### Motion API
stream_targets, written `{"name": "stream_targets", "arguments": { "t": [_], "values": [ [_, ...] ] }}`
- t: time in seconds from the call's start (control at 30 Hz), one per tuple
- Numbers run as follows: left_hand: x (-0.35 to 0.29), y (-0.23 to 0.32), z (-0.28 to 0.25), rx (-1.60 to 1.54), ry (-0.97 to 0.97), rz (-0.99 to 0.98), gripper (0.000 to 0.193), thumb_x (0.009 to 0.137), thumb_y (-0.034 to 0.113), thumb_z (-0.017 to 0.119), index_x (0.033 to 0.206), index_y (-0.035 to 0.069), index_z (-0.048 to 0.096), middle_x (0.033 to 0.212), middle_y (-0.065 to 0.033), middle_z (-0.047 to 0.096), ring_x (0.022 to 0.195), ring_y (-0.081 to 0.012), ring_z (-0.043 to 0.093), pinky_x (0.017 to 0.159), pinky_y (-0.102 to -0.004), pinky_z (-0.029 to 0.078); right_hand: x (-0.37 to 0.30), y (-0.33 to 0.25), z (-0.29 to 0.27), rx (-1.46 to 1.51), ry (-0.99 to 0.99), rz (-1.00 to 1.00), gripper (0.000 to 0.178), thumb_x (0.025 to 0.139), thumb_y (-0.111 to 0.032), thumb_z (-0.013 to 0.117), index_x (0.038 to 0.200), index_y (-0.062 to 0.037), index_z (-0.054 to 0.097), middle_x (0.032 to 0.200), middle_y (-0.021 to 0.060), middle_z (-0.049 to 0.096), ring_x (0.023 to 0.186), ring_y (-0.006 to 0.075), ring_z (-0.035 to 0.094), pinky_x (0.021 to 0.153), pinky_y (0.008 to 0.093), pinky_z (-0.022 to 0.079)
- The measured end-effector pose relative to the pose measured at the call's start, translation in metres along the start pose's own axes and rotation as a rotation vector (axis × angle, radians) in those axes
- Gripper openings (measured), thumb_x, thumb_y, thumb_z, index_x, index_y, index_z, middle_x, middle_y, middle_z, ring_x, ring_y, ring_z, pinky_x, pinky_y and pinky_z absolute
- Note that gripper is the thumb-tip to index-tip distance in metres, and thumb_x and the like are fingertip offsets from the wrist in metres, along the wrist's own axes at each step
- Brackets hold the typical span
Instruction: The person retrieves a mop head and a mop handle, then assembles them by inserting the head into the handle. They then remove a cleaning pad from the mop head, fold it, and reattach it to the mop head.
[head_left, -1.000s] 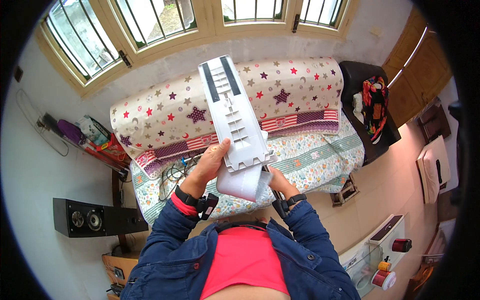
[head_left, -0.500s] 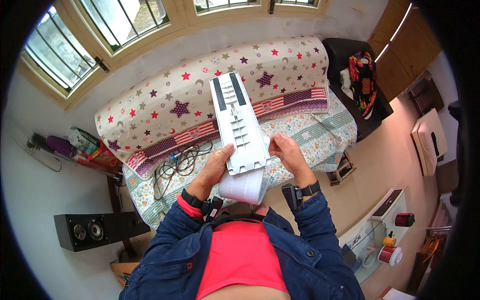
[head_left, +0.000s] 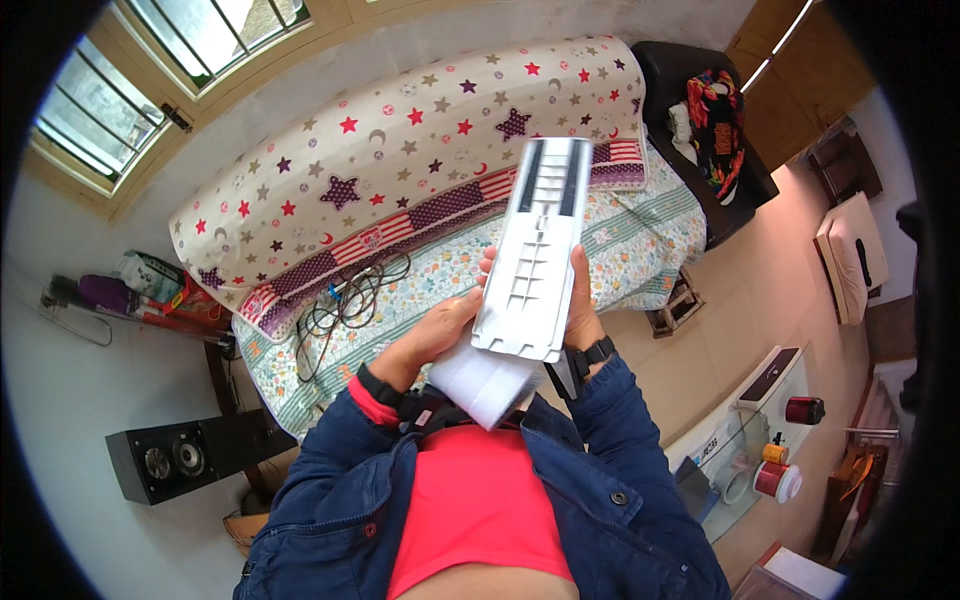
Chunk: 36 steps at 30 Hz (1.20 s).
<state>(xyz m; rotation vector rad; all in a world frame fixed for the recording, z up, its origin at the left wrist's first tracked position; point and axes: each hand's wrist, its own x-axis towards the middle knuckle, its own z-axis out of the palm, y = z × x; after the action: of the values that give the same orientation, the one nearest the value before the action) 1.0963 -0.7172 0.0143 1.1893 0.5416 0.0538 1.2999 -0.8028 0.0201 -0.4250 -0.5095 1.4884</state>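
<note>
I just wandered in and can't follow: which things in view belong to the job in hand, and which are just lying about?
Likely part of the job:
white ribbed plastic panel with two dark strips
white fabric-like pad by its lower end

Apparently just lying about:
tangled cable
black loudspeaker
multicoloured garment

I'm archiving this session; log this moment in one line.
right hand: grips ribbed white panel | left hand: near white pad

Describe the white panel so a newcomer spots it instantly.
Find the starry cover. In front of it, between the left hand and right hand, is the panel. Two dark strips and a ribbed face set it apart from the white pad below.
</note>
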Motion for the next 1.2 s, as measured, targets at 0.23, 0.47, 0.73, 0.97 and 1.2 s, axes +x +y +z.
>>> {"name": "stream_targets", "arguments": {
  "t": [0.23, 0.47, 0.73, 0.97, 1.2],
  "values": [
    [-0.057, -0.008, -0.03, 0.491, 0.589, 0.491, 0.084, 0.086, 0.006, 0.071, 0.156, 0.003, 0.024, 0.149, -0.0161, 0.042, 0.126, -0.0244, 0.053, 0.102, -0.0323, 0.045, 0.007, 0.003, -0.017, -0.143, 0.317, -0.193, 0.082, 0.093, -0.057, 0.062, 0.14, 0.0056, 0.037, 0.13, 0.025, 0.056, 0.125, 0.036, 0.057, 0.102, 0.0489, 0.052],
    [-0.051, -0.023, -0.021, 0.396, 0.778, 0.634, 0.027, 0.086, -0.003, 0.067, 0.113, 0.0, 0.063, 0.102, -0.0078, 0.067, 0.091, -0.0167, 0.064, 0.082, -0.0298, 0.051, 0.025, 0.02, -0.005, -0.061, 0.454, -0.27, 0.053, 0.094, -0.042, 0.068, 0.123, -0.001, 0.052, 0.114, 0.0137, 0.065, 0.107, 0.0229, 0.065, 0.096, 0.04, 0.053],
    [-0.055, -0.014, -0.053, 0.816, 1.197, 0.897, 0.018, 0.087, 0.003, 0.071, 0.085, 0.005, 0.053, 0.096, -0.0125, 0.067, 0.082, -0.0257, 0.061, 0.072, -0.0329, 0.049, 0.029, 0.027, 0.005, -0.109, 0.571, -0.267, 0.075, 0.093, -0.058, 0.062, 0.132, 0.0019, 0.041, 0.118, 0.0205, 0.058, 0.111, 0.031, 0.062, 0.098, 0.0496, 0.052],
    [-0.022, -0.019, -0.031, 0.896, 0.787, 1.064, 0.014, 0.081, -0.002, 0.064, 0.085, 0.004, 0.053, 0.117, -0.0174, 0.066, 0.101, -0.0335, 0.064, 0.085, -0.04, 0.053, 0.039, 0.022, 0.023, -0.03, 0.493, -0.093, 0.065, 0.095, -0.055, 0.059, 0.126, 0.0012, 0.052, 0.111, 0.0155, 0.064, 0.104, 0.0258, 0.065, 0.092, 0.0419, 0.054],
    [-0.028, -0.001, -0.03, 0.165, -0.135, 0.402, 0.051, 0.065, -0.012, 0.04, 0.11, 0.004, 0.06, 0.155, -0.0179, 0.041, 0.148, -0.0291, 0.032, 0.119, -0.0394, 0.024, 0.034, 0.017, 0.022, -0.029, 0.498, -0.118, 0.04, 0.098, -0.036, 0.062, 0.119, -0.0018, 0.058, 0.104, 0.0067, 0.065, 0.09, 0.0154, 0.065, 0.082, 0.0311, 0.054]
  ]
}}
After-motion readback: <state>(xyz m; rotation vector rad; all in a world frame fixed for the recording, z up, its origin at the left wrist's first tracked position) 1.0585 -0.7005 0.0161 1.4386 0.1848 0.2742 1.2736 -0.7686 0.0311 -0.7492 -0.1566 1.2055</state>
